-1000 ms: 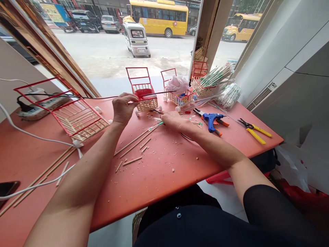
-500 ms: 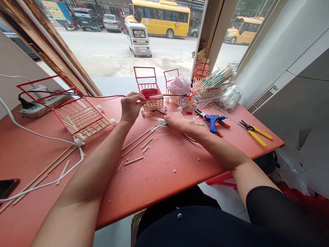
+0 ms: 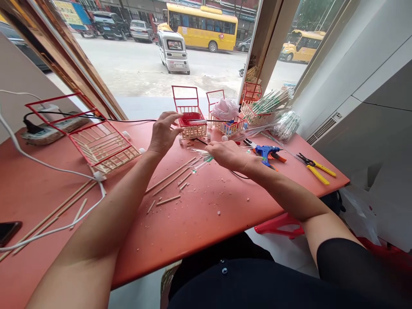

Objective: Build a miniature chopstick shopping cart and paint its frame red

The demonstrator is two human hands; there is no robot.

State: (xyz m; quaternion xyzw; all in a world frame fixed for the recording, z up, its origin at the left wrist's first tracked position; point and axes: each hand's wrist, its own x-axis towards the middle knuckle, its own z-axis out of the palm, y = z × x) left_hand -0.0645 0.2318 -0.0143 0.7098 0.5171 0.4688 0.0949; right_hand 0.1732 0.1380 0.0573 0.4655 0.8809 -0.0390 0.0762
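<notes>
A small wooden-stick cart [image 3: 194, 130] with a red handle frame stands by the window, a red lining or container inside it. Just left of its basket, my left hand [image 3: 165, 132] is raised with thumb and fingers apart; nothing plainly shows between them. Across the cart's top lies a thin white and black rod [image 3: 198, 122]. My right hand [image 3: 227, 153] is closed around a thin dark rod-like tool [image 3: 201, 141], whose tip points toward the cart's underside. Under that hand lie thin sticks in clear wrapping with green marks [image 3: 202, 162]. The tool's grip is hidden.
Two more carts [image 3: 227, 125] [image 3: 254, 112] stand right of the middle; a larger cart [image 3: 104, 146] tilts at left by a power strip [image 3: 54, 128]. A blue glue gun [image 3: 267, 153] and yellow-handled pliers [image 3: 317, 168] lie at right. Cut sticks [image 3: 169, 200] and crumbs litter the table.
My left fingers have spread apart from a pinch beside the cart. My right hand stays nearly in place, closed. The whole view has shifted slightly.
</notes>
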